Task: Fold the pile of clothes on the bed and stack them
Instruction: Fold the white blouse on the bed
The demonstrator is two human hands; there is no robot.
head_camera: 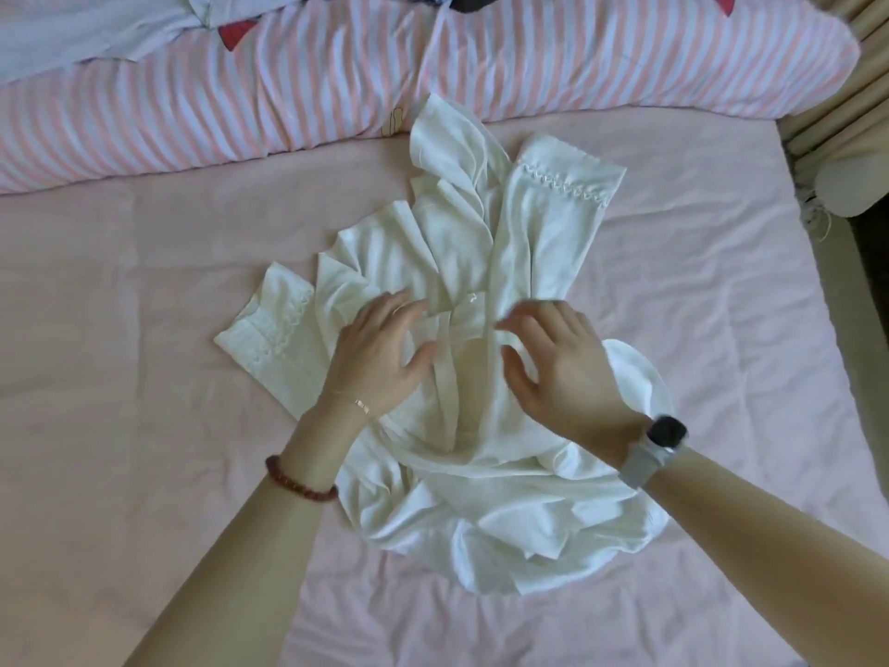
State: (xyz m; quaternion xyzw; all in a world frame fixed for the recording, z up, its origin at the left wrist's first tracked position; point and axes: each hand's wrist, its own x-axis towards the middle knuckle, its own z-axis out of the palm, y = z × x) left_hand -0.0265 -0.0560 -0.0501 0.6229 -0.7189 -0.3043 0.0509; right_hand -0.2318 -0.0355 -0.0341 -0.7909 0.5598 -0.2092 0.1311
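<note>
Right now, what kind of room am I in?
Most likely a bedroom: a pink bed sheet covers a mattress, a pink-striped quilt is bunched along the far side, and a white garment lies under both hands.

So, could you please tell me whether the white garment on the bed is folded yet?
Not folded. The white garment lies crumpled, sleeves splayed apart and hem bunched, with the left hand and right hand open on its middle.

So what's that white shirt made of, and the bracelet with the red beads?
The white shirt looks like thin, soft woven cloth, maybe cotton or a blend: it crumples into loose folds and has a matte finish. The bead bracelet on the left wrist looks like polished wood or stone, since the dark red beads are round and slightly glossy. I can't tell which.
</note>
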